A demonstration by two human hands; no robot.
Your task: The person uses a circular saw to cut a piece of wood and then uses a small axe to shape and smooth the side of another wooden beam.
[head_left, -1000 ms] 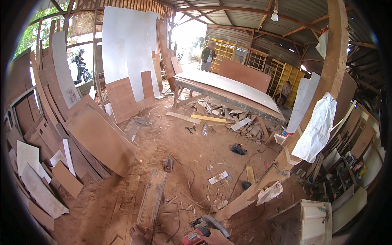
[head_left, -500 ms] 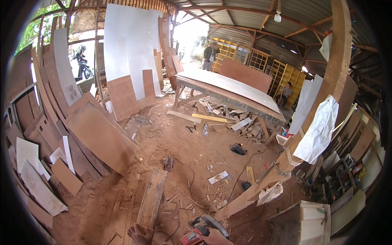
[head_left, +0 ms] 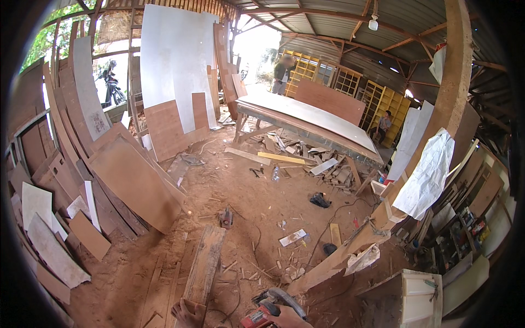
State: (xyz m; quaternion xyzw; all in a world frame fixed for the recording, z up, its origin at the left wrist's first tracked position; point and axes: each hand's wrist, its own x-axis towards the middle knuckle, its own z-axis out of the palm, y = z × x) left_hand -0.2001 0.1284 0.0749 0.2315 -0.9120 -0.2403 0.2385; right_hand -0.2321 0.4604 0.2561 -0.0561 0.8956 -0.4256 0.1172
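A thick, rough wooden plank [head_left: 203, 265] runs away from me at the bottom of the head view. At its near end my left hand [head_left: 187, 315] is closed around a small brown wood piece [head_left: 195, 305] that lies against the plank. To the right, my right hand [head_left: 288, 317] grips a red hand-held power tool [head_left: 255, 318] with a dark handle and a curved grey part. The tool is beside the plank, apart from it. Its underside is cut off by the lower edge, so its exact kind is hard to make out.
Another power tool [head_left: 226, 218] stands on the dirt floor beyond the plank. Cables, offcuts and a dark bundle [head_left: 320, 200] lie about. A slanting wooden post [head_left: 377, 224] rises at right, beside a pale cabinet [head_left: 421, 298]. Boards [head_left: 136, 183] lean at left; a large worktable [head_left: 306, 121] stands behind.
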